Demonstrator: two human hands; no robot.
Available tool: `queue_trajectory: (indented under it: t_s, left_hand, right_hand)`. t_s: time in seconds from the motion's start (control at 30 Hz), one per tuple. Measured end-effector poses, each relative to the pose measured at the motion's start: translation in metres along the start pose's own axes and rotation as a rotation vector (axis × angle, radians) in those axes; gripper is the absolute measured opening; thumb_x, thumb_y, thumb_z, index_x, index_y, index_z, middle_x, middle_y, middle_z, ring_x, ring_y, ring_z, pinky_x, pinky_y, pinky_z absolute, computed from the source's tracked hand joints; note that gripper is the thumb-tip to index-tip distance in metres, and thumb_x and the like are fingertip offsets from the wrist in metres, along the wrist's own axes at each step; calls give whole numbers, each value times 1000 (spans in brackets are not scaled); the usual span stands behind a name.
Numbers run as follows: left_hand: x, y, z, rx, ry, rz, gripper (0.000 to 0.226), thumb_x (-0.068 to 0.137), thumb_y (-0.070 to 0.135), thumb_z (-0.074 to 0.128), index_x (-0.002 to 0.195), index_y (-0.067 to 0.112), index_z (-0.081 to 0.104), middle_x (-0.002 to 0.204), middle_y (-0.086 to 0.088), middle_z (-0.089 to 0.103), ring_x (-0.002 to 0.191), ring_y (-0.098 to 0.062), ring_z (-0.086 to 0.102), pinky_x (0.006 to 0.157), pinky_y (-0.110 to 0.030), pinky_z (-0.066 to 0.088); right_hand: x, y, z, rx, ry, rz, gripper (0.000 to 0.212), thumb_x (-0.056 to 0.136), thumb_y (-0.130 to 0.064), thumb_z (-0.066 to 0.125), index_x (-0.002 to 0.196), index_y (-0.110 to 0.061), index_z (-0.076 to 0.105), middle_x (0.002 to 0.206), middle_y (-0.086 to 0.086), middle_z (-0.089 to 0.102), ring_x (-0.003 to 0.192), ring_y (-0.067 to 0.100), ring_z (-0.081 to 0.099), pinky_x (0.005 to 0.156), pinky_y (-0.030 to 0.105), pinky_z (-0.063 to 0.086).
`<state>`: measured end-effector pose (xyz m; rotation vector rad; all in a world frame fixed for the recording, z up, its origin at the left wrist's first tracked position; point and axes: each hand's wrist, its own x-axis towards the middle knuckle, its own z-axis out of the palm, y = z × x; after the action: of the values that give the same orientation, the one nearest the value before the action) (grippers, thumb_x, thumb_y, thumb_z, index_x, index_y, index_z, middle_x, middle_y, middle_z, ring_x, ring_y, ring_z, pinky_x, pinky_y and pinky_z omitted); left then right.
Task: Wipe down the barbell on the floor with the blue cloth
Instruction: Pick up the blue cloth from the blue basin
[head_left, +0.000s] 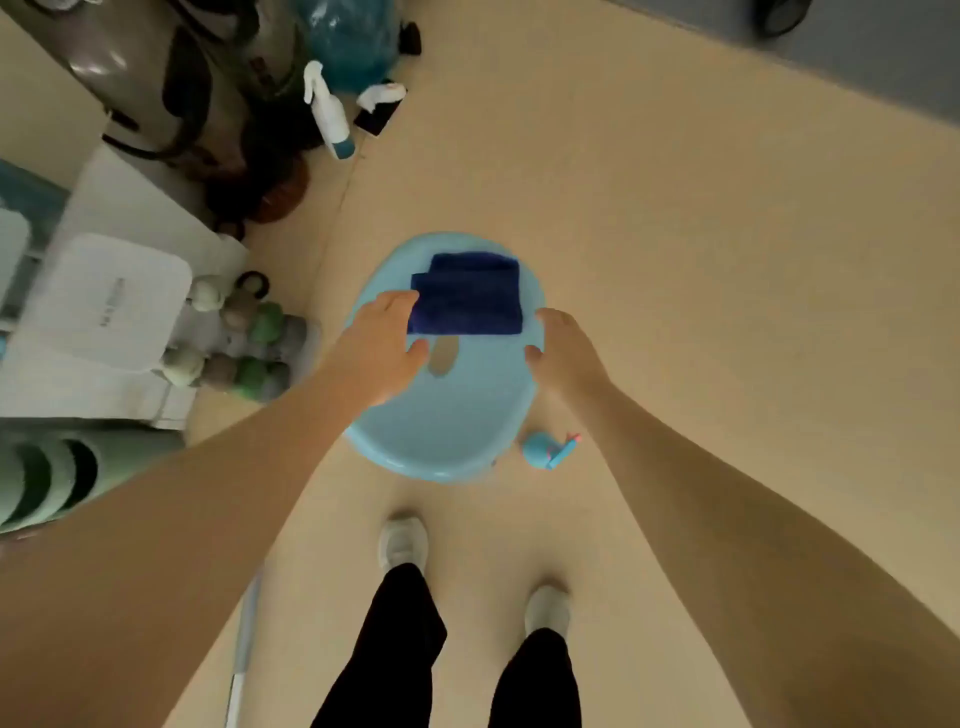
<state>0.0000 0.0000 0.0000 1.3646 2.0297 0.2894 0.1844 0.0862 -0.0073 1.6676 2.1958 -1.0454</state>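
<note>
Left hand: the left hand (382, 345) reaches down over the left side of the stool. Its fingers are loose and spread. The fingertips are at the left edge of the blue cloth, but I cannot tell if they touch it. It holds nothing.
Right hand: the right hand (563, 348) hangs over the right side of the stool, just beside the cloth. Its fingers are loose and a bit bent. It holds nothing.
Blue cloth: the dark blue cloth (467, 296) is folded flat. It lies on the far part of the stool seat, between the 2 hands.
Stool: the light blue stool (447, 426) is round, with a small oval hole in the middle of its seat. It stands on the tan floor (675, 260).
Small blue thing: a little blue thing with a pink bit (548, 451) lies on the floor, just beside the stool on the right.
Feet: 2 pale shoes (404, 543) and black trouser legs stand near the stool.
Spray bottle: a white spray bottle (328, 111) sits on the floor, far behind the stool.
Small weights: a bunch of green and grey hand weights (244, 338) sits to the left, near a white box.
Barbell: it is not in sight.
</note>
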Motion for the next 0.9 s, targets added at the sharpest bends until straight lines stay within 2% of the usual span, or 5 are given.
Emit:
queue_trajectory:
  t_s: [0.27, 0.37, 0.43, 0.6, 0.9]
  left_hand:
    - [38, -59, 23, -132, 70, -97, 54, 90, 10, 53, 140, 0, 34, 145, -18, 36, 135, -28, 34, 111, -28, 21]
    - [32, -70, 23, -216, 66, -171, 53, 91, 12, 53, 140, 4, 35, 145, -15, 36, 130, -27, 41, 108, -30, 28]
    - [24, -74, 20, -234, 52, -207, 51, 92, 14, 51, 140, 6, 35, 146, -12, 36, 128, -26, 43, 106, -29, 30]
    - [1, -73, 2, -270, 80, -255, 47, 93, 16, 50, 138, 9, 39, 143, -11, 39, 127, -24, 44, 103, -26, 30]
    - [-92, -56, -16, -771, 251, -407, 43, 100, 35, 32, 138, 17, 43, 141, -4, 45, 128, -20, 43, 109, -26, 27]
  right_hand:
    - [72, -28, 46, 126, 111, 303, 41, 93, -17, 46, 128, 1, 40, 130, 20, 49, 117, 37, 50, 94, 41, 43]
    - [73, -32, 52, 99, 85, 284, 3, 91, -14, 47, 90, -13, 50, 101, 16, 53, 97, 34, 54, 72, 35, 39]
    - [66, -36, 52, 24, 89, 225, 16, 90, -13, 45, 74, -14, 43, 96, 18, 49, 89, 33, 49, 68, 33, 32]
    - [39, -60, 39, 146, 116, 5, 11, 93, -11, 41, 84, -8, 45, 95, 18, 48, 88, 29, 45, 75, 41, 36]
    - [-36, -127, 37, 431, -295, -156, 23, 98, -18, 34, 114, -13, 49, 104, 2, 53, 104, 20, 49, 93, 33, 40]
